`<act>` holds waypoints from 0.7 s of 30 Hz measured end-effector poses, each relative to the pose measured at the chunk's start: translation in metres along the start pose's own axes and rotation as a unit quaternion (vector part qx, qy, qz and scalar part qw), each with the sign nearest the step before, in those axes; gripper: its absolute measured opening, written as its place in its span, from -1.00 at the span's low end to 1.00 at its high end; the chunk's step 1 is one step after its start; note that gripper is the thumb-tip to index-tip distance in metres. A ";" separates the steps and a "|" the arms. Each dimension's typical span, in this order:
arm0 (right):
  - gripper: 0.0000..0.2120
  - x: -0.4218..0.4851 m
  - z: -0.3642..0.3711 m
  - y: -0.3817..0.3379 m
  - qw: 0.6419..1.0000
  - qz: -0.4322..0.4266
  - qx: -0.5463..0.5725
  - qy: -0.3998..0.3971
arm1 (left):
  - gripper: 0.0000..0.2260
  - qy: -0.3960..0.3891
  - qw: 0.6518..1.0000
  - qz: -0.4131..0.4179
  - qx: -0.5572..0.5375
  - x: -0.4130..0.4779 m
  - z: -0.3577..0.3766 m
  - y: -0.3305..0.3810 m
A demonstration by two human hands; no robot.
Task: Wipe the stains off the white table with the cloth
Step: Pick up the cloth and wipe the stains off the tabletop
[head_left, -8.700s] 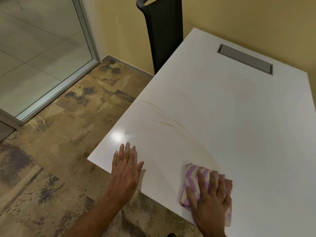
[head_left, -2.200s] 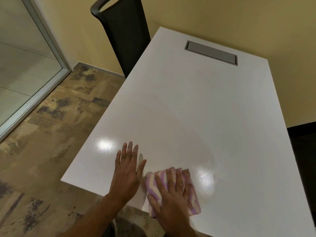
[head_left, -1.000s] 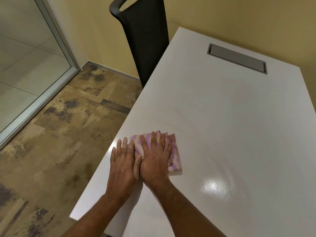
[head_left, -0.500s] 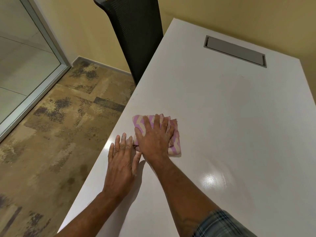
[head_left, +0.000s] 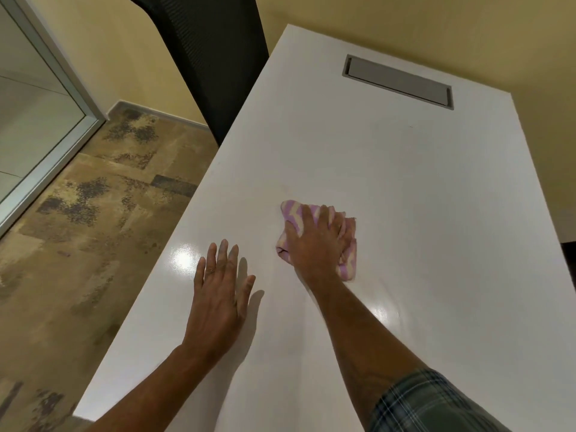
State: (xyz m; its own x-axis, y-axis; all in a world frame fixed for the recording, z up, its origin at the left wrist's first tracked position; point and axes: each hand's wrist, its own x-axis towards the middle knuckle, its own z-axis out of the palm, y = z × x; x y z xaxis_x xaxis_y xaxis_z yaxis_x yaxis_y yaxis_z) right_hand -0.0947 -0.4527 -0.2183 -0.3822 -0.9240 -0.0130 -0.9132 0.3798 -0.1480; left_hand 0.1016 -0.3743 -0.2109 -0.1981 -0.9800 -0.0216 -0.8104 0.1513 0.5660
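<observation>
The white table (head_left: 420,188) fills the right of the view, glossy, with only faint smears showing on it. A pink and cream striped cloth (head_left: 347,265) lies bunched near the table's middle. My right hand (head_left: 314,241) lies on top of the cloth and presses it to the surface, fingers spread over it. My left hand (head_left: 218,294) rests flat on the table near its left edge, fingers straight and apart, a hand's width left of the cloth.
A black mesh chair (head_left: 212,42) stands against the table's far left edge. A grey cable hatch (head_left: 397,81) is set into the far end by the yellow wall. A glass door (head_left: 31,104) and patterned carpet (head_left: 93,229) lie to the left.
My right hand has slid the cloth to the right and away from my left hand, and the cloth is more bunched. The left hand has stayed flat on the table.
</observation>
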 end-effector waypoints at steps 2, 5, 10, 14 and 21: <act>-0.48 -0.006 -0.003 0.021 1.000 0.020 0.007 0.005 | -0.41 -0.001 1.000 0.013 0.004 -0.005 0.005 0.008; -0.47 -0.019 -0.006 0.051 0.999 0.047 0.007 -0.002 | -0.42 -0.006 0.999 0.027 0.016 -0.013 0.013 0.020; -0.45 -0.048 -0.016 0.099 0.996 0.087 0.006 -0.012 | -0.34 -0.014 0.998 0.044 0.033 -0.030 0.022 0.042; -0.44 -0.078 -0.026 0.134 0.995 0.100 0.003 -0.024 | -0.29 -0.019 0.997 0.053 0.043 -0.048 0.029 0.056; -0.42 -0.132 -0.028 0.174 0.993 0.112 0.005 -0.035 | -0.34 -0.033 0.997 0.053 0.036 -0.080 0.039 0.077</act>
State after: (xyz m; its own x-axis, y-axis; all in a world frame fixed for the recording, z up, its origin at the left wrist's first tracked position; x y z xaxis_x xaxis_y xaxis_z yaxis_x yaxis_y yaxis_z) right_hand -0.2068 -0.2632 -0.2144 -0.5640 -0.8179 -0.1142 -0.8054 0.5753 -0.1430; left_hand 0.0334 -0.2790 -0.1975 -0.3179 -0.9479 -0.0200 -0.8202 0.2644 0.5073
